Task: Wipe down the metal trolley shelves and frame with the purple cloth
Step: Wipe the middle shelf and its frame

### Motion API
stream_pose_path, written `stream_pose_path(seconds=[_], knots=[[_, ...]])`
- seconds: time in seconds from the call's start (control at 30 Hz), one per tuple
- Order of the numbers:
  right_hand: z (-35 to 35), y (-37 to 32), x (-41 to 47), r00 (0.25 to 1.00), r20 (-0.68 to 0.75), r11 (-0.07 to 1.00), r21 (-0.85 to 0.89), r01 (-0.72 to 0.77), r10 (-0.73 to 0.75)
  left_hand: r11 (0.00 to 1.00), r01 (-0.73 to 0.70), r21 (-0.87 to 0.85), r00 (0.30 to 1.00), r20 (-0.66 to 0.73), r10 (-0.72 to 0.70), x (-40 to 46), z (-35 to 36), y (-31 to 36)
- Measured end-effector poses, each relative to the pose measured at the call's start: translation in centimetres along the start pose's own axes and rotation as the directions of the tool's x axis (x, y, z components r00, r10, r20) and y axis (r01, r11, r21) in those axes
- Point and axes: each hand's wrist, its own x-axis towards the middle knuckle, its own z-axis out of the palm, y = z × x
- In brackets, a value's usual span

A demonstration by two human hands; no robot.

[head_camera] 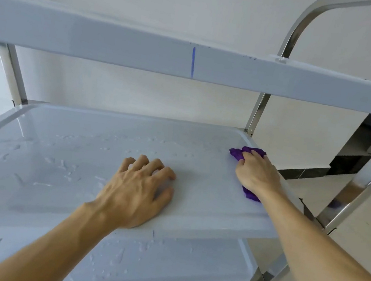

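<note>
The right hand squeezes the purple cloth at 3 o'clock on the wet middle shelf, to rub it dry; the left hand leans there, fingers bent and apart, steadying the trolley.

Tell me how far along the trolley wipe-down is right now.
Nothing reads as finished. In hand: the right hand grips the purple cloth at the middle shelf's far right corner while the left hand rests on it. Left: droplets across that shelf and the bottom shelf; frame untouched.
</note>
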Motion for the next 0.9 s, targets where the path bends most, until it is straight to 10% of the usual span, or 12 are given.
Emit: stream_pose_path(seconds=[0.4, 0.77, 0.9], knots=[[0.9, -4.7, -4.0, 0.874, 0.023, 0.868, 0.135, 0.479, -0.486, 0.992, 0.123, 0.009, 0.99, 0.064, -0.123, -0.1, 0.6, -1.5], [0.5, 1.0, 4.1, 0.995, -0.007, 0.993, -0.06, -0.1, 0.1, 0.993, 0.108, 0.052, 0.99, 0.08, -0.112, 0.3, 1.1, 0.1], [1.9, -5.5, 6.0, 0.999, 0.033, 0.998, -0.049, 0.038, -0.037, 0.99, 0.132, 0.051, 0.988, 0.07, -0.136, 0.1, 0.9, 0.2]])
